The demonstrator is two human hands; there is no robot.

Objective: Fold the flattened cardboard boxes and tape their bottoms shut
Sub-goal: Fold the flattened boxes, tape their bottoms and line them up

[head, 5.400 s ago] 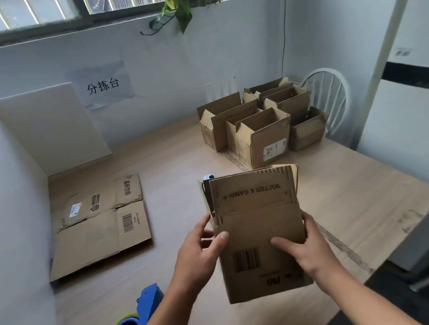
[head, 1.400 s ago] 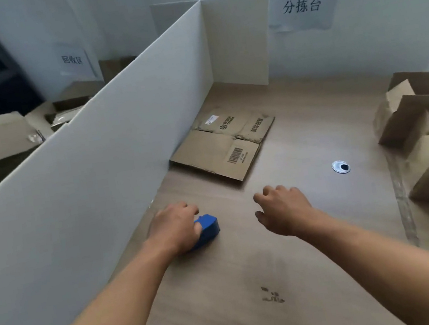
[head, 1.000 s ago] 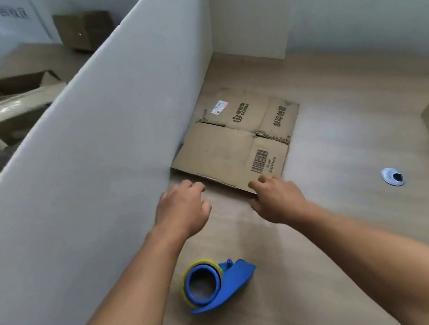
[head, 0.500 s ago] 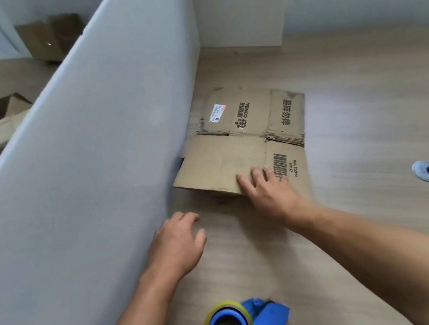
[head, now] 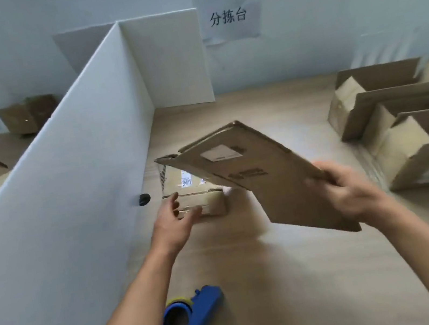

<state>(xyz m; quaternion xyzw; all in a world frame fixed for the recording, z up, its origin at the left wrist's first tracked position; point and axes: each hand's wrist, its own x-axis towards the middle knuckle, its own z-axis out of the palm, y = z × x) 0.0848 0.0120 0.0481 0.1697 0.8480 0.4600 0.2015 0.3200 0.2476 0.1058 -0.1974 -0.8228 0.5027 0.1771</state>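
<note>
My right hand [head: 351, 190] grips the near right edge of a flattened cardboard box [head: 254, 172] and holds it tilted above the table, its far end raised. Under it another flattened box [head: 193, 197] lies on the wooden table [head: 300, 290] against the white divider. My left hand [head: 173, 220] hovers over that lying box with loosely spread fingers and holds nothing. A blue tape dispenser [head: 191, 318] with a yellow-edged roll lies on the table near my left forearm.
A tall white divider [head: 69, 186] walls off the left side. Several folded open boxes [head: 399, 120] stand at the right. More boxes [head: 29, 114] sit beyond the divider. A paper sign [head: 228, 16] hangs on the back wall.
My right hand has picked the top flattened box off the pile and lifted it to the right. My left hand moved forward over the remaining box. The camera tilted up.
</note>
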